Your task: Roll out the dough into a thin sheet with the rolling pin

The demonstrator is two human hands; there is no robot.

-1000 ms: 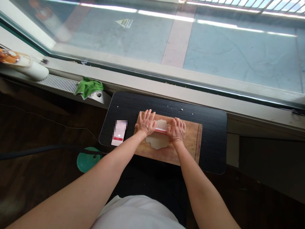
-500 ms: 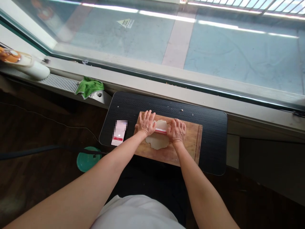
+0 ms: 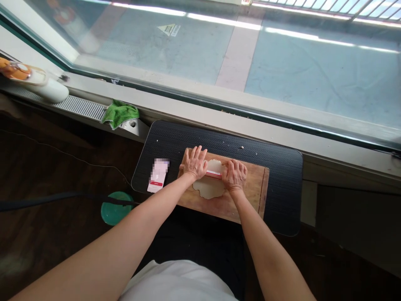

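Observation:
A flat, ragged-edged sheet of pale dough [image 3: 209, 190] lies on a wooden board [image 3: 247, 196]. Across its upper part runs a slim white-and-red rolling pin [image 3: 214, 174], its ends covered by my hands. On the left end rests the palm of my left hand [image 3: 195, 163], fingers stretched forward and slightly spread. My right hand [image 3: 234, 174] curls its fingers over the other end. Dough shows above and below the pin between the hands.
The board sits on a black table [image 3: 282, 188] with small crumbs. Left of it lies a phone [image 3: 157, 177]. A green cloth [image 3: 120, 113] and a white bottle-like object [image 3: 52, 88] are by the window. Below left is a teal bowl [image 3: 114, 212].
The view has shifted slightly, so the whole scene sits a little further right. Both hands stay on the rolling pin, with hardly any movement over the dough.

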